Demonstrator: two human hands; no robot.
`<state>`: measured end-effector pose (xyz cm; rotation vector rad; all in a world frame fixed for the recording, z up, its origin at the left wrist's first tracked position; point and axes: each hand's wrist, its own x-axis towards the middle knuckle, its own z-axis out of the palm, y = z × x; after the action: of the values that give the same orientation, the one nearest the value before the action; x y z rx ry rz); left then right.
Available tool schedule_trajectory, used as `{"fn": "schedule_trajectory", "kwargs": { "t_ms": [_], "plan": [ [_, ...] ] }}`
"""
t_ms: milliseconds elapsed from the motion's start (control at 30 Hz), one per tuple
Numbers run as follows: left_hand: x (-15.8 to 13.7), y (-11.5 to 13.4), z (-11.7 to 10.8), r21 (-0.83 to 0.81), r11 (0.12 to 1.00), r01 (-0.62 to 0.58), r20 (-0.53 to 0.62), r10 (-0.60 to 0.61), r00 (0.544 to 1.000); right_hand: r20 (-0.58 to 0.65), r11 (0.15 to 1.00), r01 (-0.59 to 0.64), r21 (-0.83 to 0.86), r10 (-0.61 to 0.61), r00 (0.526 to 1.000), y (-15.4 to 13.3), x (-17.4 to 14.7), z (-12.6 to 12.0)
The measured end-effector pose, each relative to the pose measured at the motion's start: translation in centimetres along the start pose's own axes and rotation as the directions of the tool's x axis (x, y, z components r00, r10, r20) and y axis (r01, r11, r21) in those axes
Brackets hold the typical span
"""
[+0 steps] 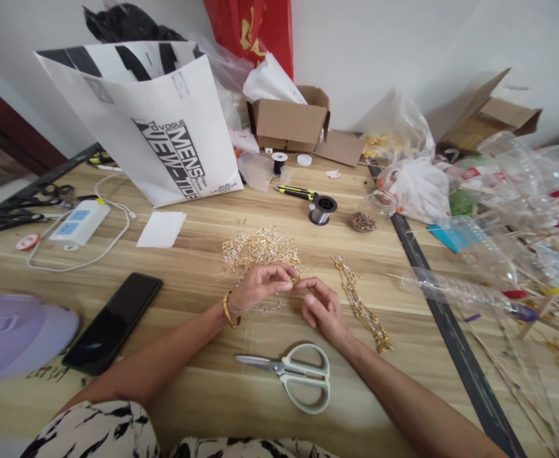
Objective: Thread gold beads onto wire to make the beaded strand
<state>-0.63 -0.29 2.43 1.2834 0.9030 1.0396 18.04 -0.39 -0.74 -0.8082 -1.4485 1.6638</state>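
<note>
My left hand [262, 285], with a gold bracelet [228, 310] at its wrist, is closed in a pinch at the near edge of a loose pile of small gold and silver chain pieces [255, 247]. Fingertip to fingertip with it, my right hand [325, 309] is pinched too. Whatever lies between the fingers is too small to make out. A bit of silver chain [272, 308] shows below the left hand. Several gold and silver chains [359, 304] lie bunched to the right. Scissors with pale green handles [308, 376] rest nearer me, blades pointing left.
A black phone [113, 323] and a power strip [79, 224] are at left. Behind the pile stand a wire spool [322, 210], a box cutter [294, 192], a dish of beads [363, 221] and a white paper bag [165, 127]. Plastic bottles [474, 245] crowd the right.
</note>
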Motion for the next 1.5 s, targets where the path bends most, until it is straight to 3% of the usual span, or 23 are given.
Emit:
{"fn": "schedule_trajectory", "kwargs": {
  "t_ms": [233, 400, 867, 1500],
  "plan": [
    [-0.2, -1.0, 0.2, 0.236, 0.963, -0.13, 0.034, 0.125, 0.992, -0.028, 0.999, 0.017, 0.049, -0.016, 0.999, -0.3, 0.0, 0.7],
    [-0.2, -1.2, 0.3, 0.297, 0.939, -0.175, 0.042, 0.17, 0.985, -0.001, 0.997, -0.018, 0.069, 0.018, 1.0, 0.0, 0.4, 0.5],
    [-0.1, -1.6, 0.1, 0.374, 0.906, -0.197, 0.003, 0.211, 0.977, -0.006, 0.996, -0.086, 0.011, 0.086, 0.996, 0.2, 0.5, 0.2],
    [0.2, -1.7, -0.3, 0.322, 0.935, -0.151, -0.093, 0.19, 0.977, 0.002, 0.996, -0.087, 0.004, 0.087, 0.996, -0.3, 0.6, 0.4]
  ]
}}
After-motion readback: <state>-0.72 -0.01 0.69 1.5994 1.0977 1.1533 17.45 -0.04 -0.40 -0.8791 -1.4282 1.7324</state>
